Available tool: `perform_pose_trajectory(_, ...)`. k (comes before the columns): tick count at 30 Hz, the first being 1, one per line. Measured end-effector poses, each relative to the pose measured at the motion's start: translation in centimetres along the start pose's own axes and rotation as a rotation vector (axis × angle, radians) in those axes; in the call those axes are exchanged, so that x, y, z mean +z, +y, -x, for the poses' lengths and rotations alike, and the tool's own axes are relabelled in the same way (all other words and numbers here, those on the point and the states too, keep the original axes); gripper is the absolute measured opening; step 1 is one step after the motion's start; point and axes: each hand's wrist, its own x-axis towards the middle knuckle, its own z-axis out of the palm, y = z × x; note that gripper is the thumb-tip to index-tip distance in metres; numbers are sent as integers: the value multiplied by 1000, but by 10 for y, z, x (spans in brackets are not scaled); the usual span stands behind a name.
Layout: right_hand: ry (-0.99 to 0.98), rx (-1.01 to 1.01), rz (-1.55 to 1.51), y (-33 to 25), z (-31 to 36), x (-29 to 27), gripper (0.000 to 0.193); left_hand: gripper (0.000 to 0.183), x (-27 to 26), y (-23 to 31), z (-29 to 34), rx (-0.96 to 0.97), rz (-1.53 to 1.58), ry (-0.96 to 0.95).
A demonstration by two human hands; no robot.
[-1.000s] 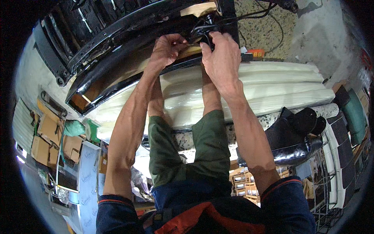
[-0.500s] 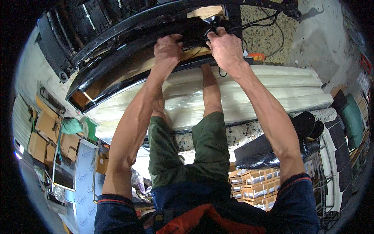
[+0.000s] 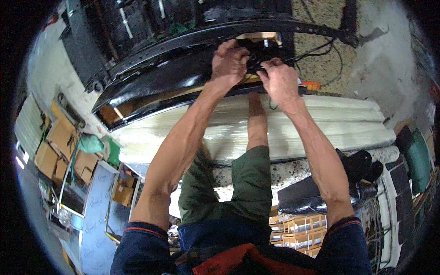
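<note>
Reaching over the pale film-wrapped bundle (image 3: pixel 330 112), both hands are sitting toward the right end of the black-covered frame (image 3: pixel 174 79), which is lying along the bundle's far edge with a black metal rail (image 3: pixel 293 26) curving beyond it. The left hand (image 3: pixel 230 63) is resting at the dark material, fingers curling inward; cannot tell whether they are gripping, its back facing the camera. The right hand (image 3: pixel 280 82) is sitting just beside it, nearer the bundle, fingers bunching close to the thumb; cannot tell what, if anything, they are pinching. A thin dark loop (image 3: pixel 273 108) is hanging just below, so a strand may be passing through them. Judgement: the hands are probably sitting this close for controlling one small spot from two sides. Black cables (image 3: pixel 323 48) are running toward the rail's right end. An orange device (image 3: pixel 311 85) is lying by the frame's right end, presumably for easy reach.
</note>
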Motion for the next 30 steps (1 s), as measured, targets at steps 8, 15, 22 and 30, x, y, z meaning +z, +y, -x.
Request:
perform_pose_trajectory(8, 70, 68, -116, -4, 18, 5, 26, 18, 8, -2, -10, -699, 669, -120)
perform_pose_trajectory(15, 140, 44, -173, 0, 29, 5, 27, 22, 17, 3, -35, -477, 378, -270)
perform_pose_trajectory(22, 164, 46, -174, -3, 33, 7, 28, 35, 10, 15, -28, -207, 576, -309)
perform_pose_trajectory(30, 232, 52, -210, -5, 34, 12, 23, 34, 38, 11, -44, -484, 246, -454)
